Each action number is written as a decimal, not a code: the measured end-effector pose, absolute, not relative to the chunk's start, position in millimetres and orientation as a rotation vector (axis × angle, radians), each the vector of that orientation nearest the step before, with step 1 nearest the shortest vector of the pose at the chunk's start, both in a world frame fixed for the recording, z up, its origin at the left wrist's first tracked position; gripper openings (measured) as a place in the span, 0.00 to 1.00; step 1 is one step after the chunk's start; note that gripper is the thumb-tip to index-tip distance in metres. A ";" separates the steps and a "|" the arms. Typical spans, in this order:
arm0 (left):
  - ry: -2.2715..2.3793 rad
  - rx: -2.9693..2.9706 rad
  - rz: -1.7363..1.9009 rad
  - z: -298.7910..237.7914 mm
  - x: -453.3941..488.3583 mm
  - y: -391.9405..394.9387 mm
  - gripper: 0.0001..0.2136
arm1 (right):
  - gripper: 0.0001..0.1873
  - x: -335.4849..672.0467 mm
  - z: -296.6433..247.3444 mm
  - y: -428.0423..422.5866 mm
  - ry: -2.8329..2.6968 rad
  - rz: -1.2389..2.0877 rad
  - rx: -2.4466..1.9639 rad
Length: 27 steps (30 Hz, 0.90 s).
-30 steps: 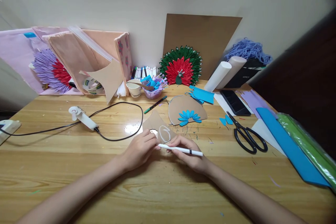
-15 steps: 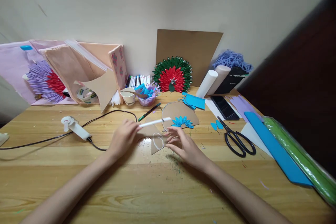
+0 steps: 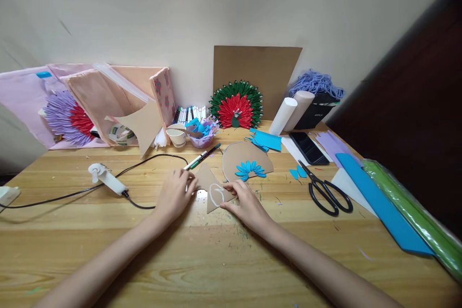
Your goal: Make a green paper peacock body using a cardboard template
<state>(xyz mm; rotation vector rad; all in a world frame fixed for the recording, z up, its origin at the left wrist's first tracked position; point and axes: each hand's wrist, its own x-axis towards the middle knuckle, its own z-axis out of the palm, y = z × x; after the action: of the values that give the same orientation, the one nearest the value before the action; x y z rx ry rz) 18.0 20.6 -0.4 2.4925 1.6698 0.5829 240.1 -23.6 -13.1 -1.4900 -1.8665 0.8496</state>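
Power strip sits at the left edge of the frame. Above it, in the upper left, a purple-and-red paper fan stands beside a peach fabric-covered box. Below these, a white corded tool lies on the wooden table.

Left hand, left of centre: fingers curled, fingertips at the left part of the cardboard scrap. From where I stand, I cannot tell whether they grip it or only rest against it. Cardboard scrap position: centre of the frame, between both hands; its right part carries a white drawn outline.

Just above the scrap, a white marker lies beside a dark green pen. Behind them are a paper cup and a bowl of paper strips.

Right hand, right of centre: thumb and fingers partly spread, holding the scrap's right corner. Above this hand lies a rounded cardboard base with blue petals.

Farther right are a phone, black-handled scissors, a blue sheet and, at the right edge, a green packet.
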 end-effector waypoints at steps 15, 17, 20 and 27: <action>1.191 1.447 0.797 28.5 48.2 24.7 0.21 | 0.05 257.8 -2.3 -15.4 -1.587 1.133 -1.383; 1.196 1.444 0.894 38.4 67.9 25.4 0.20 | 0.10 272.3 5.0 -10.2 -1.436 1.234 -1.319; 1.093 1.487 0.856 47.3 106.3 27.7 0.17 | 0.16 298.9 21.1 -4.2 -1.331 1.291 -1.275; 0.854 1.463 0.892 61.5 186.7 44.5 0.16 | 0.15 397.9 45.4 -18.8 -1.427 0.912 -1.576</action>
<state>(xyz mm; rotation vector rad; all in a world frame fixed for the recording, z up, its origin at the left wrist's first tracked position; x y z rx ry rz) 186.7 44.5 61.5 1.4634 0.8543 0.8918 397.9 -18.8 45.4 -1.5764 -1.4266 0.9118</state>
